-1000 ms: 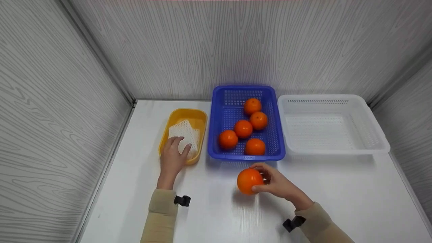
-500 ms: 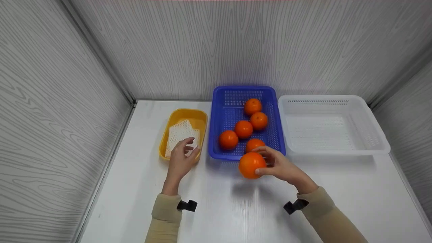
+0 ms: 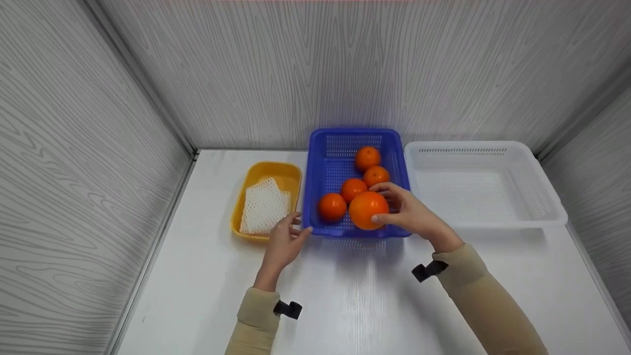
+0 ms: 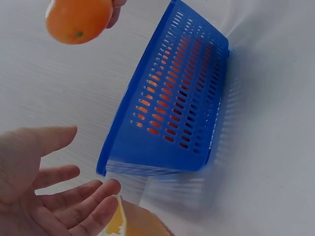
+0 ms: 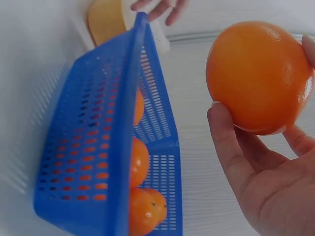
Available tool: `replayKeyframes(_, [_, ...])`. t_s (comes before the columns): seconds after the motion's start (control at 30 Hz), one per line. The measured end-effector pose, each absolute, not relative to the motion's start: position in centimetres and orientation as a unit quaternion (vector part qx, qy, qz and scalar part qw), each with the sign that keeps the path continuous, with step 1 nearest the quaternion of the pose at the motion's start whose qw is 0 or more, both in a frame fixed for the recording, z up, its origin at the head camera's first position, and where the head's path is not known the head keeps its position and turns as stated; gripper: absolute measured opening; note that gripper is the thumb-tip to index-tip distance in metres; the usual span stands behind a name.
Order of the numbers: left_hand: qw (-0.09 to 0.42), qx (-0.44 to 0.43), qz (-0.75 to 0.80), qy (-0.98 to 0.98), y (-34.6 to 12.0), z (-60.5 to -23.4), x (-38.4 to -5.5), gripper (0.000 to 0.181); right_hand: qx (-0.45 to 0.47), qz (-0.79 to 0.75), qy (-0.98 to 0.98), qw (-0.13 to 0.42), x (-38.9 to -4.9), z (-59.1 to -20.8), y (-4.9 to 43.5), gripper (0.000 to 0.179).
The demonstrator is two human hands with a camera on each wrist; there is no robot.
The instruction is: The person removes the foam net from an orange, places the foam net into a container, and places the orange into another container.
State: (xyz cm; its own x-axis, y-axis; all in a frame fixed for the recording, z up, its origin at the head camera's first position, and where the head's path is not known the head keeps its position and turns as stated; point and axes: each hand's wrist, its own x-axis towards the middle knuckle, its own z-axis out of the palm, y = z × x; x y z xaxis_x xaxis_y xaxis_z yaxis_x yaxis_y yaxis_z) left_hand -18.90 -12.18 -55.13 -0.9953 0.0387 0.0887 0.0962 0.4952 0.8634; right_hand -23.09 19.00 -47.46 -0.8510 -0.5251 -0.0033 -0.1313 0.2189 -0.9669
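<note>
An orange is pinched between the thumb and fingers of my right hand, raised above the front part of the blue basket. The right wrist view shows the same orange above the basket's rim. Inside the basket lie several more oranges; the held one covers part of that heap in the head view. My left hand holds nothing. Its fingers are spread beside the basket's front left corner, overlapping the yellow tray's edge in the head view. In the left wrist view, the left hand has its palm showing.
The yellow tray at the left carries white foam nets. To the right of the blue basket stands a white basket. Panels with a wood-grain pattern enclose the white table at the back and both sides.
My right hand has lifted the orange from before the blue basket to above it. My left hand has drawn away from the foam nets, rightward to the basket's corner.
</note>
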Motion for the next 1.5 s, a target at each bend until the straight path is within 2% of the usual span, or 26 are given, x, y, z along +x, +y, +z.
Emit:
replayKeyframes(0.2, [0.036, -0.033, -0.502, -0.863, -11.4, -55.9, -19.0, 0.046, -0.184, -0.574, 0.783, 0.153, -25.5, -46.5, 19.2, 0.063])
replayKeyframes(0.37, [0.061, -0.019, -0.501, -0.863, -10.6, -56.3, -19.4, 0.042, -0.156, -0.557, 0.800, 0.161, -27.4, -46.2, 19.2, 0.068])
replayKeyframes(0.63, [0.096, 0.035, -0.511, -0.854, -9.7, -56.7, -19.8, 0.036, -0.131, -0.508, 0.836, 0.160, -30.2, -46.3, 18.9, 0.077])
replayKeyframes(0.83, [0.107, 0.039, -0.519, -0.847, -9.7, -56.8, -19.9, 0.036, -0.107, -0.451, 0.872, 0.155, -32.0, -46.5, 18.6, 0.078])
replayKeyframes(1.27, [0.104, 0.043, -0.525, -0.844, -9.9, -56.8, -19.8, 0.035, -0.060, -0.358, 0.914, 0.184, -33.3, -47.7, 17.3, 0.082])
replayKeyframes(1.5, [0.113, 0.036, -0.515, -0.849, -9.9, -56.7, -19.7, 0.034, -0.074, -0.329, 0.925, 0.172, -33.4, -48.4, 16.8, 0.074])
